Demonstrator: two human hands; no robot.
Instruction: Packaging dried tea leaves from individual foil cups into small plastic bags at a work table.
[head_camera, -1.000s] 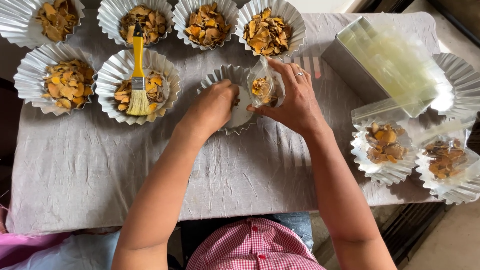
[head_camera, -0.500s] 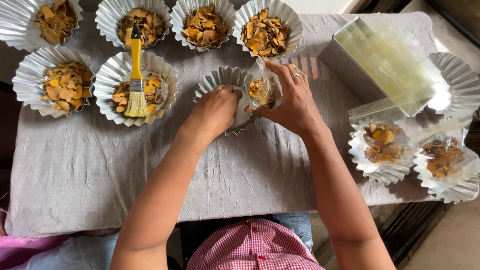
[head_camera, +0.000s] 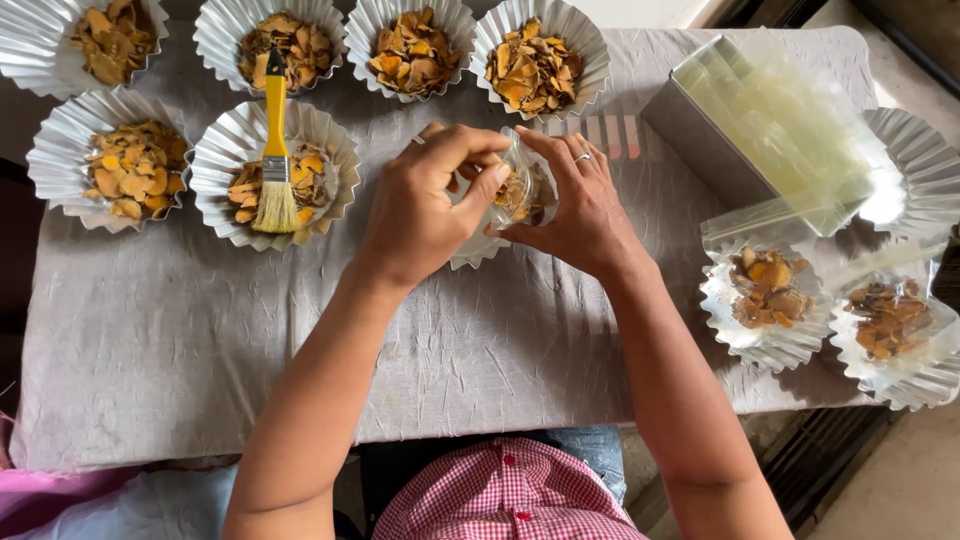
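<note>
A small clear bag (head_camera: 520, 190) of dried orange-brown chips sat just above the middle of the counter (head_camera: 150, 340), held over a fluted foil cup (head_camera: 470, 250) that showed only at its lower rim. The left hand (head_camera: 425, 215) came in from 7 o'clock, wrist bent, its fingers (head_camera: 470, 150) curled and pinching the bag's top edge. The right hand (head_camera: 580, 210) came in from 5 o'clock, palm down, fingers spread along the bag's right side and gripping it. Bare grey cloth lay open toward 6 o'clock, between the forearms and out to the near edge. At 9 o'clock a yellow-handled brush (head_camera: 275, 160) rested in a filled foil cup (head_camera: 215, 170). More filled cups lined 12 o'clock. At 2 o'clock stood a metal tin (head_camera: 700, 140) of clear bags, and at 3 o'clock two bagged cups (head_camera: 770, 300) sat near the counter's right edge.
</note>
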